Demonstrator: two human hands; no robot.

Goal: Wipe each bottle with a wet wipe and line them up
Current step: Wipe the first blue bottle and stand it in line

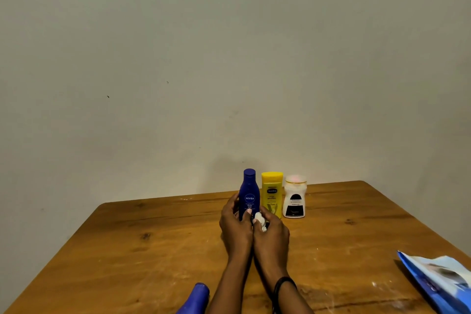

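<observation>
A dark blue Nivea bottle (pixel 249 192) stands upright near the far edge of the wooden table (pixel 127 250). My left hand (pixel 235 224) grips its lower part, thumb on the front. My right hand (pixel 271 233) holds a crumpled white wet wipe (pixel 260 219) against the bottle's base. Right beside it a yellow bottle (pixel 272 192) and a white bottle (pixel 294 196) with a black label stand upright in a row. Another blue bottle (pixel 195 299) shows at the bottom edge, partly cut off.
A blue and white wet wipe pack (pixel 441 280) lies at the table's right front edge. A plain wall rises just behind the table. A dark band circles my right wrist.
</observation>
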